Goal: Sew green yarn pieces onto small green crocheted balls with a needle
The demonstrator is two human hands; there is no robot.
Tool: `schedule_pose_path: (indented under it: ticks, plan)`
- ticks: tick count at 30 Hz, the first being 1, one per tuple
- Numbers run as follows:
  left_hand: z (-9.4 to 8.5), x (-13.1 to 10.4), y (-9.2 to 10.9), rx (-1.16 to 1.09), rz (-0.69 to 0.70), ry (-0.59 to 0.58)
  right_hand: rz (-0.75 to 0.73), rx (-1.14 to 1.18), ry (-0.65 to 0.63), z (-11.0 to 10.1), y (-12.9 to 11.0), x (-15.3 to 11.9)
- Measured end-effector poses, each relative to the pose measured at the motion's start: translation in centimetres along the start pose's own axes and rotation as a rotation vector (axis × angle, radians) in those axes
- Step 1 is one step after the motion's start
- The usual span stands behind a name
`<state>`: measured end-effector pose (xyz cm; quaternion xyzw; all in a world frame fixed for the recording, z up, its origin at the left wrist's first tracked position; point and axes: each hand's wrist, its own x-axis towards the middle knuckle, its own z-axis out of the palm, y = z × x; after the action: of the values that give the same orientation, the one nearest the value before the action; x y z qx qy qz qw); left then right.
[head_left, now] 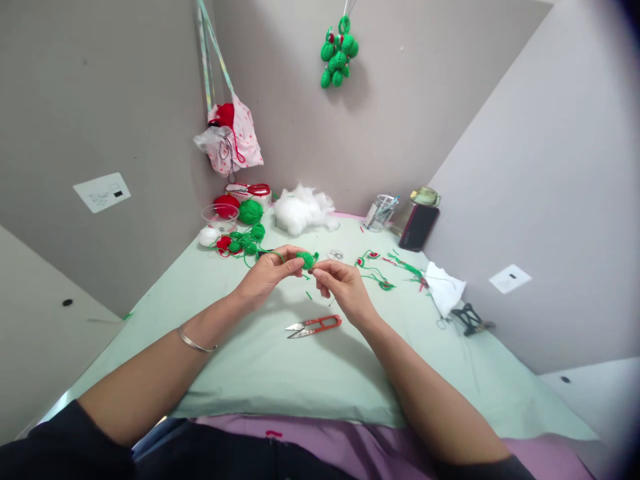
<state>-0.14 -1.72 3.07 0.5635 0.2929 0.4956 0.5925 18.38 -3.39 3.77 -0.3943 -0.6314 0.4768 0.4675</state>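
Observation:
A small green crocheted piece [306, 260] is held above the table between my two hands. My left hand [275, 272] has its thumb and fingers closed around the left side of it. Green yarn trails from behind these fingers toward the yarn balls. My right hand [343, 283] is pinched at the piece's right edge, near a short curled green bit. What lies between those fingertips is too small to make out. Thread snips with orange handles [315, 326] lie on the table just below my hands, blades pointing left.
White stuffing [303, 210] sits at the back. Left of it are green yarn balls [251, 212] and a clear tub [220, 217]. At right stand a pen cup [381, 213], a phone [419, 227] and yarn scraps [407, 267]. Green crocheted pieces [339, 60] hang on the wall.

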Motion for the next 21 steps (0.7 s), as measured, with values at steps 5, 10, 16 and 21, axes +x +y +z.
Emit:
schedule_pose_path:
  ticks: [5, 10, 16, 21]
  plan:
    - [-0.27, 0.17, -0.28, 0.041, 0.031, -0.005, 0.038, -0.027, -0.087, -0.58, -0.38, 0.08]
    - [-0.20, 0.18, 0.02, 0.102, 0.064, 0.012, 0.059, -0.024, -0.131, -1.03, -0.51, 0.19]
    - [0.37, -0.26, 0.45, 0.147, 0.058, -0.016, 0.049, 0.064, -0.101, -0.68, -0.79, 0.04]
    - [0.32, -0.38, 0.29, 0.165, 0.076, 0.002, 0.050, 0.075, -0.112, -0.87, -0.68, 0.18]
